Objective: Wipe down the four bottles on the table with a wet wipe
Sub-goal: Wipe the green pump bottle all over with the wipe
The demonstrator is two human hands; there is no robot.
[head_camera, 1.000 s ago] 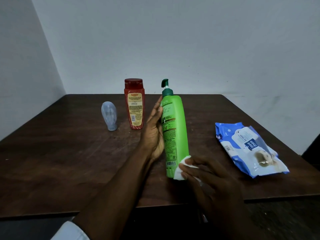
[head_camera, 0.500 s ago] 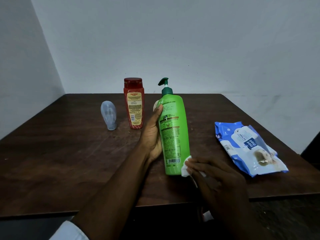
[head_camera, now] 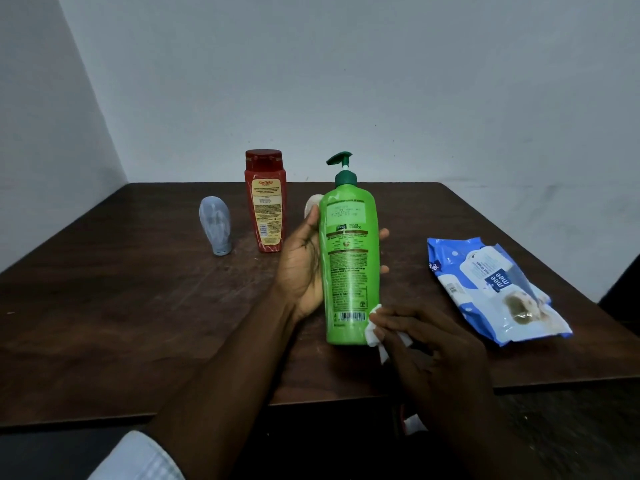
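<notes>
Left hand (head_camera: 304,268) grips green bottle (head_camera: 348,258) upright near table (head_camera: 138,306) front edge, now rotated label-forward, right hand (head_camera: 433,344) pinches wet wipe (head_camera: 374,329) against its lower right side, likely wiping a fresh face.

A dark brown wooden desk (head_camera: 138,306) fills the middle of the view, its top scuffed and streaked with pale scratches, mostly near the centre. Its far edge lies along the foot of the back wall (head_camera: 346,81), which is plain and painted a pale grey-blue, with faint marks low on the right. The left wall (head_camera: 41,133) is the same colour and joins it in a corner at the desk's far left. Below the desk's near edge on the right, a dark, speckled floor (head_camera: 571,431) shows. The light is dim and even, with a soft sheen on the desk's left side.
</notes>
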